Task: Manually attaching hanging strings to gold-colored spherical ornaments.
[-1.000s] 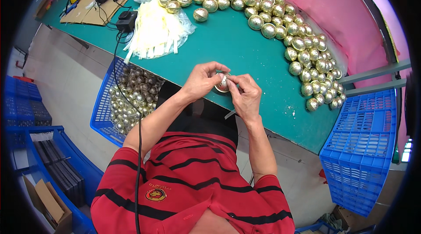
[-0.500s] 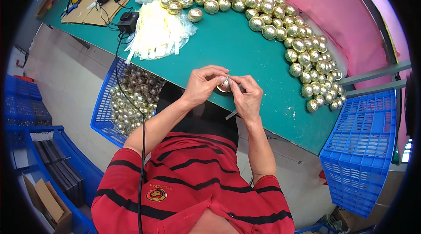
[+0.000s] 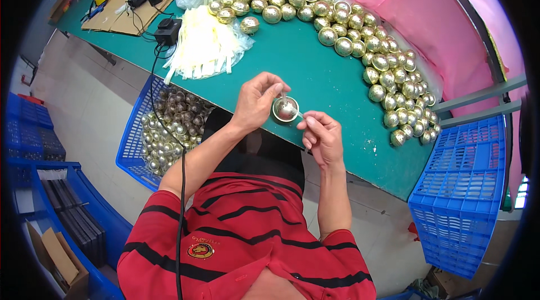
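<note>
A shiny gold ball point(image 3: 286, 109) with a flat rim and darker specks sits at the near edge of the green table, between my hands. My left hand point(image 3: 256, 100) pinches a thin pale strip point(image 3: 283, 94) at the ball's upper side, thumb against forefinger. On the ball's right, a short pale end shows between the ball and my right hand point(image 3: 322, 138), whose thumb and forefinger are pinched on it. How the strip runs at the ball is too small to make out.
Many gold balls point(image 3: 343, 46) curve along the table's back and right. Pale yellow strips point(image 3: 202, 47) lie on plastic at the left, beside a black adapter point(image 3: 167, 31) with a cable. A blue basket of balls point(image 3: 128, 145) stands below; blue crates point(image 3: 458, 193) stand right.
My hands, which were together over the ball, have come apart. The right hand has drawn back toward me and rightward, and the ball now shows whole between them.
</note>
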The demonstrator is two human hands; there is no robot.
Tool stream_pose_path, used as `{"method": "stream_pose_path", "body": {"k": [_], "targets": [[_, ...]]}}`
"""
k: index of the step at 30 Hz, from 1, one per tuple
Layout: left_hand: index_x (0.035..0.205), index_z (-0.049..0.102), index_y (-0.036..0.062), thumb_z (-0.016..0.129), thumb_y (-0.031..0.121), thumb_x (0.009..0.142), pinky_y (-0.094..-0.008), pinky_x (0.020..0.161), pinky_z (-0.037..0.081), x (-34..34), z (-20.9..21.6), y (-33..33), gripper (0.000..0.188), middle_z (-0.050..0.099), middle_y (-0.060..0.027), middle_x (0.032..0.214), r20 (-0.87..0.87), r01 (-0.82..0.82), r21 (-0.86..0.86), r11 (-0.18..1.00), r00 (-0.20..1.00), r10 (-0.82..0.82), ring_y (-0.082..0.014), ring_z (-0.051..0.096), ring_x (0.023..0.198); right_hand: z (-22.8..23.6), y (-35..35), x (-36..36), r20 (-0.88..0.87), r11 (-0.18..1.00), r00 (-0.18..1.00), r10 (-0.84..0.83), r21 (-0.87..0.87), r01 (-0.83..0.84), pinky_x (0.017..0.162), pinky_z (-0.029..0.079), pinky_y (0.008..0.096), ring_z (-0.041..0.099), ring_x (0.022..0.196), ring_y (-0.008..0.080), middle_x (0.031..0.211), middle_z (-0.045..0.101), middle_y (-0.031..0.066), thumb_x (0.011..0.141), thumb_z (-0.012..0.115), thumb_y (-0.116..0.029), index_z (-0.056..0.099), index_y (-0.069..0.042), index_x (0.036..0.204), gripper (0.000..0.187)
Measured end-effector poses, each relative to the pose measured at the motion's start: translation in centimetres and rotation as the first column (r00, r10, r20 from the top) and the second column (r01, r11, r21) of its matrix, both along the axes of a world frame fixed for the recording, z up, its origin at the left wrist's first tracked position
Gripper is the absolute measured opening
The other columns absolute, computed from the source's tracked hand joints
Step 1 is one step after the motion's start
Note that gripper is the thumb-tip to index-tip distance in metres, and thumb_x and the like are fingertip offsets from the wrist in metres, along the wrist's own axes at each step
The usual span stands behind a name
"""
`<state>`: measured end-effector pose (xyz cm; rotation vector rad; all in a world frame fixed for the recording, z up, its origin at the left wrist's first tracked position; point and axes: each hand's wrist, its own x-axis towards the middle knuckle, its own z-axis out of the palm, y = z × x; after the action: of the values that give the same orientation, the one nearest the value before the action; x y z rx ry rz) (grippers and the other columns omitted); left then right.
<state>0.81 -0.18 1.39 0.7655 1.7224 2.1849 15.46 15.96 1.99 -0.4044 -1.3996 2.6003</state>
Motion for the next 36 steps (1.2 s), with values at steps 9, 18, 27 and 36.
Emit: {"method": "stream_pose_path", "body": {"k": [9, 18, 27, 36], "targets": [[0.107, 0.061, -0.0011, 0.057, 0.013, 0.108, -0.0278, 0.072, 0.06, 1.0, 2.5, -0.4, 0.014, 0.076, -0.0163, 0.102, 0.148, 0.107, 0.106, 0.989, 0.981, -0.122, -0.0149, 0.072, 0.085, 1.9, -0.3, -1.5, -0.129, 0.944, 0.969, 0.212, 0.283, -0.169, 0.097, 0.058, 0.0396, 0.074, 0.109, 0.0294, 0.122, 0.073, 0.0214, 0.097, 0.066, 0.004, 0.061, 0.008, 0.133, 0.037], [0.106, 0.061, 0.0008, 0.06, 0.016, 0.107, -0.0298, 0.08, 0.06, 1.0, 3.2, -1.7, 0.015, 0.076, -0.0186, 0.105, 0.206, 0.097, 0.128, 0.987, 0.971, -0.122, -0.0174, 0.072, 0.093, 2.2, -3.0, -2.9, -0.142, 0.918, 0.973, 0.182, 0.38, -0.116, 0.099, 0.059, 0.0359, 0.072, 0.113, 0.0263, 0.121, 0.072, 0.0197, 0.1, 0.06, 0.007, 0.059, 0.01, 0.134, 0.034], [0.107, 0.061, 0.0012, 0.06, 0.016, 0.107, -0.029, 0.078, 0.059, 1.2, 3.0, -2.0, 0.015, 0.076, -0.0183, 0.106, 0.227, 0.141, 0.174, 0.975, 0.957, -0.179, -0.0167, 0.072, 0.093, 1.7, -4.5, -3.3, -0.184, 0.72, 0.982, 0.051, 0.687, 0.092, 0.075, 0.061, 0.0278, 0.075, 0.083, 0.0161, 0.094, 0.078, 0.0112, 0.102, 0.066, -0.005, 0.075, 0.005, 0.106, 0.014], [0.115, 0.06, 0.0002, 0.06, 0.014, 0.107, -0.0255, 0.071, 0.058, 2.1, 3.2, -2.5, 0.016, 0.076, -0.0197, 0.113, 0.229, 0.216, 0.19, 0.958, 0.939, -0.258, -0.0134, 0.072, 0.088, 2.1, -4.9, -4.4, -0.047, 0.768, 0.998, 0.031, 0.641, 0.006, 0.047, 0.045, 0.0238, 0.06, 0.053, 0.0069, 0.071, 0.072, 0.0049, 0.106, 0.062, -0.019, 0.075, 0.001, 0.09, 0.029]]}}
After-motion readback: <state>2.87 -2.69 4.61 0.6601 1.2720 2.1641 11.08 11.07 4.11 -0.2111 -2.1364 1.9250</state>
